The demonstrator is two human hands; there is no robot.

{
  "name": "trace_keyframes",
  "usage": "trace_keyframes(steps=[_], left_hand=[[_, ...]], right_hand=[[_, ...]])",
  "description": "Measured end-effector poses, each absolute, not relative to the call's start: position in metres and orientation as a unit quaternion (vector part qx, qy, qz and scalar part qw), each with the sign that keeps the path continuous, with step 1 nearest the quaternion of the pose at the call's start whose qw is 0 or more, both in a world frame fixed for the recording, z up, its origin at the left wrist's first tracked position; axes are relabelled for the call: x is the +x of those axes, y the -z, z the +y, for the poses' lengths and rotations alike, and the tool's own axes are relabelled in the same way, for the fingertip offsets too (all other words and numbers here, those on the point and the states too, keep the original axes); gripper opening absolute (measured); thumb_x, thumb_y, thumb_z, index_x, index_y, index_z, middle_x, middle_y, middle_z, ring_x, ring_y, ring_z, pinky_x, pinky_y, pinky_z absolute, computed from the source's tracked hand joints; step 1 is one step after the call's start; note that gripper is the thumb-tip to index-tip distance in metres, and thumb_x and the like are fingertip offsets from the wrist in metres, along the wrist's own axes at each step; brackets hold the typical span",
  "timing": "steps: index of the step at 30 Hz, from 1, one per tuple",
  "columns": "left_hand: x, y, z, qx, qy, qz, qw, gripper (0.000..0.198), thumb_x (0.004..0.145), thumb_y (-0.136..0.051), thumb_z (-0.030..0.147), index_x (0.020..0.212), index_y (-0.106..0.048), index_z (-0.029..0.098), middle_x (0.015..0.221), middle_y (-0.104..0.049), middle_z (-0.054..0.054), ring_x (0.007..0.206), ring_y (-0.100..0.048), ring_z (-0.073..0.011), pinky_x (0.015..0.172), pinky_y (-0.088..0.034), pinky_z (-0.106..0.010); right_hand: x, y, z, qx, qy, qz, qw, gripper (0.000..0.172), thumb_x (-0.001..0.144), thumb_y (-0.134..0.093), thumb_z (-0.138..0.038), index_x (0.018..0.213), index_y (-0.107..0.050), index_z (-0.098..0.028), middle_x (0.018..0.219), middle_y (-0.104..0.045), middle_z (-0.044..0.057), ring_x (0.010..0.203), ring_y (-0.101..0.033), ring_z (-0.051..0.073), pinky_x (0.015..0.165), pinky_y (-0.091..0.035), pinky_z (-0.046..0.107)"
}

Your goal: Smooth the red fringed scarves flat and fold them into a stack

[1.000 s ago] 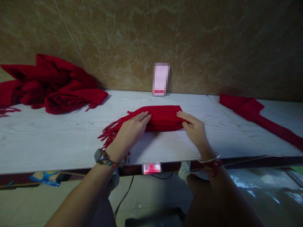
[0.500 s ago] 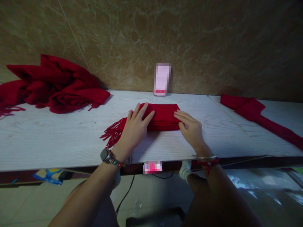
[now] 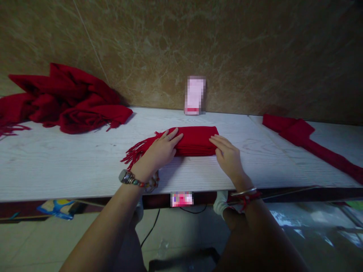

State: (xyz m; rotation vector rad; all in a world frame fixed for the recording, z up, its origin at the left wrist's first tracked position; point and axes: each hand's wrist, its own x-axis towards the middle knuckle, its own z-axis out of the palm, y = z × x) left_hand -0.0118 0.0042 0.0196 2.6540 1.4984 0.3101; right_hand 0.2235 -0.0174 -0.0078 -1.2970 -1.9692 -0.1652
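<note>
A red scarf (image 3: 197, 139), folded into a layered rectangle, lies in front of me with its fringe spread out to the left. My left hand (image 3: 161, 152) rests flat across the scarf's left part, fingers stretched over the top layer. At the right end, my right hand (image 3: 228, 155) touches the scarf's edge with its fingers straight and close together, the thumb below them. Neither hand is wrapped around the cloth. The lower layers under my left palm are hidden.
A crumpled red scarf (image 3: 76, 98) lies on the left of the white wood-grain table (image 3: 70, 166). Another red cloth strip (image 3: 300, 136) stretches off to the right. A blurred pink upright object (image 3: 194, 94) leans against the marbled wall (image 3: 141, 49).
My left hand has lowered and flattened onto the scarf, its fingers closer together. My right hand has stayed at the right end, shifting only slightly.
</note>
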Motion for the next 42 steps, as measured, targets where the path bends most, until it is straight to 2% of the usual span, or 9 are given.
trace_keyframes(steps=[4, 9, 13, 17, 22, 27, 34, 37, 42], left_hand=[[-0.015, -0.029, 0.0, 0.872, -0.073, 0.479, 0.07, 0.057, 0.087, -0.039, 0.017, 0.143, -0.034, 0.012, 0.154, -0.021, -0.015, 0.141, -0.02, -0.0322, 0.112, -0.029, -0.05], [-0.011, -0.046, -0.002, 0.868, -0.055, 0.485, 0.089, 0.055, 0.09, -0.045, 0.032, 0.142, -0.037, 0.016, 0.155, -0.021, -0.013, 0.142, -0.014, -0.0357, 0.11, -0.024, -0.058], [0.002, -0.045, 0.005, 0.862, -0.136, 0.486, 0.052, 0.046, 0.097, -0.026, 0.027, 0.136, -0.046, 0.013, 0.151, -0.032, -0.013, 0.141, -0.023, -0.0278, 0.112, -0.026, -0.049], [0.016, -0.03, 0.008, 0.849, -0.112, 0.515, 0.042, 0.048, 0.097, -0.029, 0.029, 0.142, -0.037, 0.012, 0.152, -0.029, -0.013, 0.141, -0.022, -0.0283, 0.113, -0.025, -0.048], [0.018, -0.022, 0.006, 0.836, -0.087, 0.54, 0.052, 0.051, 0.097, -0.029, 0.032, 0.145, -0.031, 0.014, 0.154, -0.024, -0.012, 0.142, -0.018, -0.0282, 0.114, -0.022, -0.046], [0.013, -0.023, 0.007, 0.823, -0.085, 0.558, 0.061, 0.052, 0.097, -0.03, 0.034, 0.145, -0.031, 0.016, 0.154, -0.023, -0.011, 0.142, -0.018, -0.0299, 0.113, -0.025, -0.046], [0.017, -0.028, 0.002, 0.815, -0.109, 0.569, 0.03, 0.049, 0.096, -0.033, 0.03, 0.142, -0.038, 0.013, 0.152, -0.028, -0.014, 0.141, -0.022, -0.0316, 0.112, -0.027, -0.048], [0.015, -0.025, 0.005, 0.823, -0.13, 0.553, 0.023, 0.048, 0.097, -0.031, 0.031, 0.141, -0.039, 0.016, 0.152, -0.029, -0.013, 0.14, -0.023, -0.0323, 0.11, -0.029, -0.052], [0.005, -0.015, 0.015, 0.846, -0.126, 0.515, 0.047, 0.052, 0.097, -0.03, 0.038, 0.143, -0.035, 0.017, 0.154, -0.025, -0.014, 0.141, -0.019, -0.034, 0.111, -0.026, -0.052]], right_hand=[[0.23, -0.007, -0.022, -0.513, 0.025, -0.791, 0.333, 0.048, 0.078, -0.039, -0.007, 0.114, -0.067, -0.021, 0.122, -0.066, 0.006, 0.119, -0.056, 0.021, 0.106, -0.042, 0.046], [0.219, -0.049, -0.019, -0.52, -0.011, -0.807, 0.279, 0.042, 0.088, -0.045, -0.026, 0.128, -0.058, -0.024, 0.136, -0.055, 0.006, 0.128, -0.048, 0.023, 0.109, -0.036, 0.046], [0.184, -0.065, -0.01, -0.575, 0.019, -0.798, 0.178, 0.044, 0.094, -0.038, -0.028, 0.134, -0.052, -0.015, 0.143, -0.047, 0.013, 0.134, -0.038, 0.028, 0.111, -0.03, 0.048], [0.171, -0.049, -0.004, -0.598, 0.011, -0.797, 0.076, 0.048, 0.095, -0.031, -0.028, 0.141, -0.043, -0.016, 0.149, -0.038, 0.012, 0.138, -0.029, 0.031, 0.11, -0.022, 0.059], [0.204, -0.024, 0.009, -0.629, -0.056, -0.766, 0.118, 0.051, 0.094, -0.027, -0.028, 0.142, -0.04, -0.021, 0.151, -0.034, 0.007, 0.14, -0.025, 0.027, 0.111, -0.026, 0.056], [0.241, -0.01, 0.023, -0.626, -0.107, -0.755, 0.165, 0.054, 0.089, -0.03, -0.023, 0.141, -0.042, -0.018, 0.144, -0.047, 0.006, 0.136, -0.036, 0.02, 0.115, -0.023, 0.043], [0.233, -0.027, 0.009, -0.636, 0.022, -0.709, 0.303, 0.053, 0.092, -0.029, -0.028, 0.142, -0.039, -0.018, 0.148, -0.04, 0.009, 0.139, -0.029, 0.025, 0.113, -0.027, 0.05], [0.206, -0.033, -0.002, -0.601, 0.018, -0.753, 0.267, 0.05, 0.094, -0.03, -0.032, 0.142, -0.039, -0.023, 0.15, -0.037, 0.007, 0.141, -0.025, 0.025, 0.112, -0.026, 0.053], [0.184, -0.02, -0.011, -0.614, 0.005, -0.773, 0.16, 0.049, 0.095, -0.03, -0.031, 0.141, -0.042, -0.016, 0.15, -0.037, 0.011, 0.139, -0.028, 0.029, 0.111, -0.026, 0.053]])
